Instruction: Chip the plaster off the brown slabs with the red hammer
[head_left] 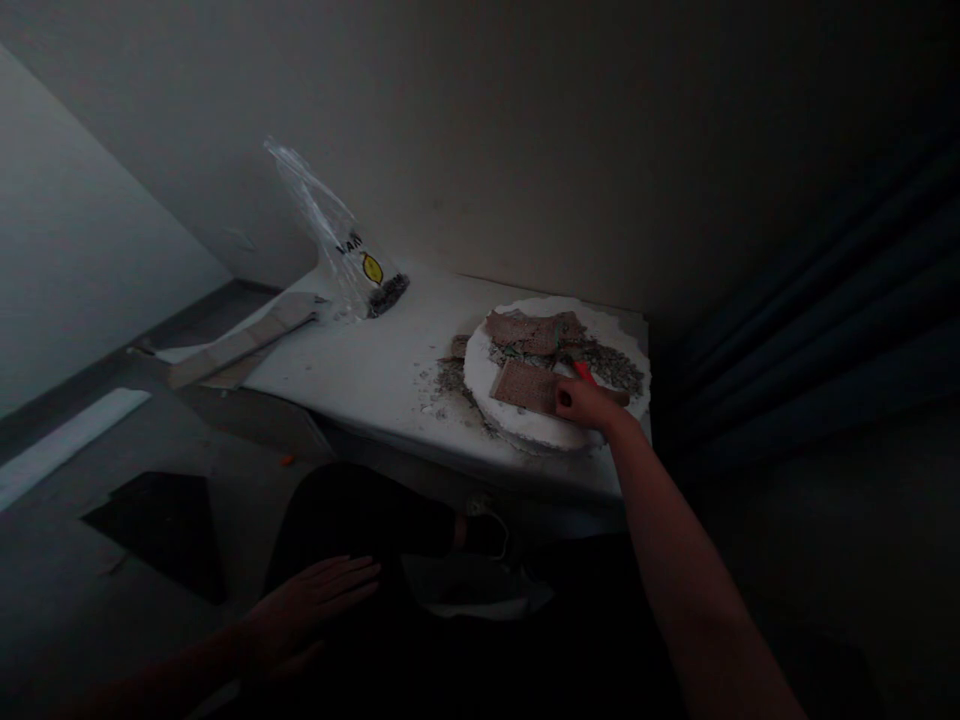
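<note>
My right hand [589, 402] is closed over the round white slab [517, 428], at the edge of a flat brown textured piece [525, 387]. A red-handled tool [583, 372] shows beside the fingers; its kind is hard to tell in the dim light. A tan rod-like end sticks out on the hand's right side. Behind lies a second brown textured piece [525, 330], with grey chips [615, 368] scattered around it on the slab. My left hand [319, 605] rests on my dark-clothed leg, fingers stretched out, holding nothing.
The slab sits on a white-covered table [360, 370] against the wall. A clear plastic bag [334, 235] with dark bits in its bottom stands at the back left. Cardboard strips [247, 340] overhang the left edge. A black sheet [161, 530] lies on the floor; a dark curtain hangs right.
</note>
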